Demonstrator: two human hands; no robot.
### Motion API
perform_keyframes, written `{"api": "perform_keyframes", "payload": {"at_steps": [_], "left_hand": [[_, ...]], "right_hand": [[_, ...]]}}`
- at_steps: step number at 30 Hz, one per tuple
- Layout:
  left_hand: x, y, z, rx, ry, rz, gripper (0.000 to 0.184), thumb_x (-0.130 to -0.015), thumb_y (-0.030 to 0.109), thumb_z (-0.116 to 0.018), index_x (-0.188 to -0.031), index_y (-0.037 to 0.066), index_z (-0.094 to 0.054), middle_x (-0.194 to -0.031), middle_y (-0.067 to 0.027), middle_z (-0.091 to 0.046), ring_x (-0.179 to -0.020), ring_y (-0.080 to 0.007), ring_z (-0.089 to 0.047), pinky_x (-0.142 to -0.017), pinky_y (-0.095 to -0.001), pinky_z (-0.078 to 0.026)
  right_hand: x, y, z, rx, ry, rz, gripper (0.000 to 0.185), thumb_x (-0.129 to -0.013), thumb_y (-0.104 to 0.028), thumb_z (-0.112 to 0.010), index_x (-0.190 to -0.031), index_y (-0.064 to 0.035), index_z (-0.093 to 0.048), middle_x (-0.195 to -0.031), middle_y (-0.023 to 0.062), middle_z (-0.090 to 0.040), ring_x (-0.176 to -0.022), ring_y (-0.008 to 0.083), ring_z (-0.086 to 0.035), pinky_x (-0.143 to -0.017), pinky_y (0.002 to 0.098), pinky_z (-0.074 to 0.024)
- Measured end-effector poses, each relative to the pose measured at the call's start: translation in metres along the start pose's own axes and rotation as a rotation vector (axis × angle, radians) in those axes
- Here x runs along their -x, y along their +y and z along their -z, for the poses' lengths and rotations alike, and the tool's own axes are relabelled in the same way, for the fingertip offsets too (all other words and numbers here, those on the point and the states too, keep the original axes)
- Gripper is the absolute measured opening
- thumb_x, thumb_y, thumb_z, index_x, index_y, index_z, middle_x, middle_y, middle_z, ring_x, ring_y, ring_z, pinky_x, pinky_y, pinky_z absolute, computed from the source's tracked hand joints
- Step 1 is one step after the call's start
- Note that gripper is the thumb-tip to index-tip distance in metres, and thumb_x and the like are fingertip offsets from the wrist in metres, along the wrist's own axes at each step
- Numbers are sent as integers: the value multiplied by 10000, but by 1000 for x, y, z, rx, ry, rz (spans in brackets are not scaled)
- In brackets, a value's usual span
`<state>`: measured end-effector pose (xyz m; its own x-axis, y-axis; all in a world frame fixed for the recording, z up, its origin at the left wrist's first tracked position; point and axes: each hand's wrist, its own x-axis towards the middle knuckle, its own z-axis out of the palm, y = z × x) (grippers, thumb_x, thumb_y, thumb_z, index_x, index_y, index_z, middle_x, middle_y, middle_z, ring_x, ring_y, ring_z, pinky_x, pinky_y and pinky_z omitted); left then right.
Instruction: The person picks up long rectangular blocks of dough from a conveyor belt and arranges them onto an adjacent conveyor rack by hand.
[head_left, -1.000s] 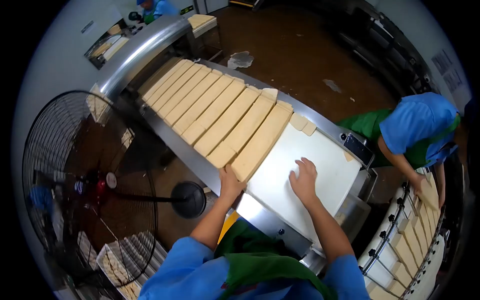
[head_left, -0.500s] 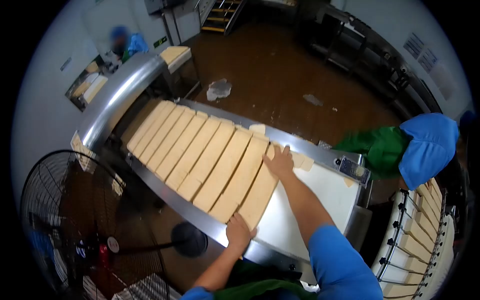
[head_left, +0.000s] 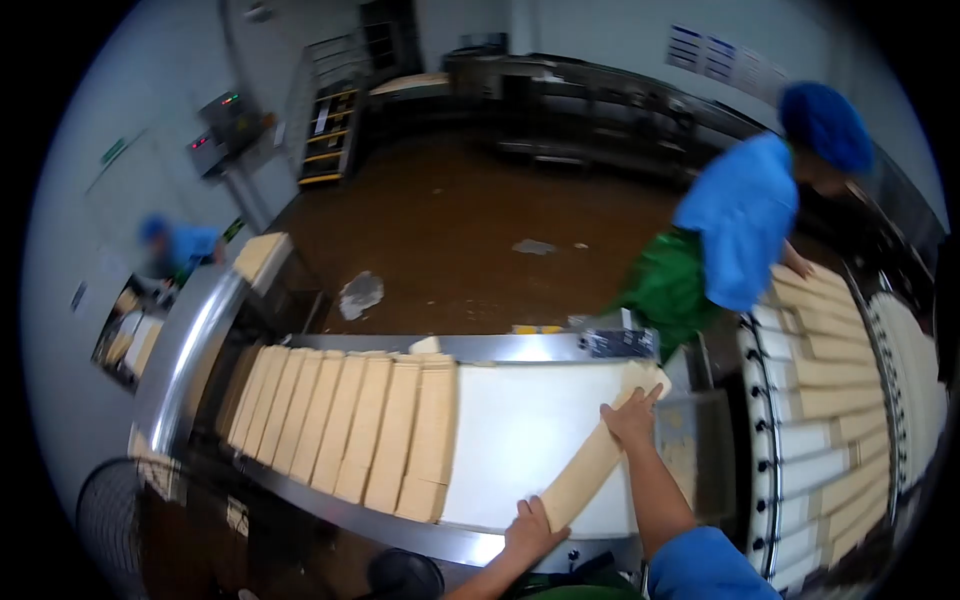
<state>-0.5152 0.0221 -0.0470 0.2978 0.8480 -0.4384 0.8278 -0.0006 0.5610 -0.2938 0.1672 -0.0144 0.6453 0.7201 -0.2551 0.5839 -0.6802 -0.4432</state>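
Note:
My left hand (head_left: 532, 532) grips the near end of a long, flat beige strip (head_left: 585, 474), which looks like dough or sheet food. Its far end is in my right hand (head_left: 632, 418), with the fingers over the top. The strip slants across the right part of the white belt (head_left: 525, 420); whether it touches the belt I cannot tell. Left of it, a row of similar beige strips (head_left: 372, 425) lies side by side on the same belt. A small beige scrap (head_left: 425, 345) rests at the row's far edge.
A metal hood (head_left: 200, 345) spans the belt's left end. To the right, a co-worker in a blue top (head_left: 745, 215) leans over a second conveyor (head_left: 790, 450) bearing strips. A fan guard (head_left: 110, 520) stands lower left. Another person (head_left: 180, 245) is far left.
Both hands have moved right with one strip, away from the row's end. The view has turned, and the co-worker on the right now stands over the second conveyor.

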Motion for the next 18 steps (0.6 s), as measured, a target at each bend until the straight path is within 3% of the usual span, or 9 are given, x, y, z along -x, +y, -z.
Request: {"api": "perform_keyframes", "payload": {"at_steps": [1, 4, 6, 7, 8, 10, 14, 16, 18], "left_hand": [[-3, 8, -10, -18, 63, 0, 759, -720, 454, -708, -1147, -42, -323, -1096, -270, -428, -828, -459, -589, -726, -507, -516], [-8, 31, -26, 57, 191, -109, 738, -673, 271, -775, -1155, -59, -324, -1116, -291, -400, -897, -483, -541, -772, -523, -485], [-10, 48, -43, 46, 302, -242, 778, -652, 179, -783, -1215, -75, -310, -1179, -316, -352, -986, -486, -485, -870, -493, -444], [-11, 60, -50, 107, 288, -302, 785, -656, 154, -770, -1255, -56, -308, -1220, -325, -312, -1043, -488, -446, -918, -475, -413], [-15, 77, -58, 175, 278, -355, 796, -661, 129, -758, -1295, -38, -307, -1261, -334, -272, -1100, -489, -407, -965, -458, -382], [-15, 126, -66, 165, 229, -492, 789, -671, 133, -755, -1307, -19, -315, -1266, -327, -275, -1130, -482, -386, -971, -455, -378], [-12, 226, -95, 106, 211, -759, 768, -690, 101, -727, -1344, 20, -334, -1331, -269, -246, -1225, -446, -323, -1015, -423, -341], [-5, 275, -110, 236, 152, -751, 753, -688, 92, -728, -1336, 16, -353, -1333, -228, -275, -1233, -410, -327, -1028, -413, -324], [-5, 311, -124, 207, 88, -897, 762, -680, 91, -737, -1338, 17, -359, -1341, -225, -278, -1240, -392, -335, -1031, -407, -325]], "right_hand": [[-3, 27, 6, -47, 28, -10, 932, -680, -429, -713, -1372, 13, -271, -1507, 225, -37, -1201, 433, -448, -984, 468, -406], [-19, 105, 5, -164, 165, -71, 943, -681, -392, -730, -1356, 27, -222, -1430, 237, -217, -1175, 435, -458, -971, 458, -419], [7, 126, 51, -290, 300, -129, 812, -667, -338, -729, -1262, 24, -312, -1284, 246, -349, -1130, 424, -451, -947, 483, -419], [5, 157, 58, -340, 459, -76, 776, -670, -339, -722, -1236, 10, -323, -1242, 249, -356, -1093, 429, -459, -923, 492, -425], [12, 175, 84, -415, 474, -137, 775, -682, -345, -708, -1250, -2, -307, -1245, 256, -348, -1114, 441, -443, -919, 493, -420], [29, 217, 141, -469, 619, -188, 760, -706, -361, -685, -1254, -6, -297, -1234, 261, -356, -1086, 455, -474, -891, 500, -436], [21, 317, 215, -531, 686, -329, 755, -736, -394, -655, -1259, 8, -288, -1227, 267, -371, -1010, 468, -533, -838, 502, -470], [9, 365, 243, -485, 733, -384, 756, -744, -412, -644, -1260, 10, -290, -1222, 269, -382, -981, 471, -549, -817, 501, -482], [-1, 404, 270, -386, 688, -517, 699, -772, -473, -575, -1231, 25, -401, -1204, 259, -471, -1054, 447, -524, -873, 504, -451]]}}
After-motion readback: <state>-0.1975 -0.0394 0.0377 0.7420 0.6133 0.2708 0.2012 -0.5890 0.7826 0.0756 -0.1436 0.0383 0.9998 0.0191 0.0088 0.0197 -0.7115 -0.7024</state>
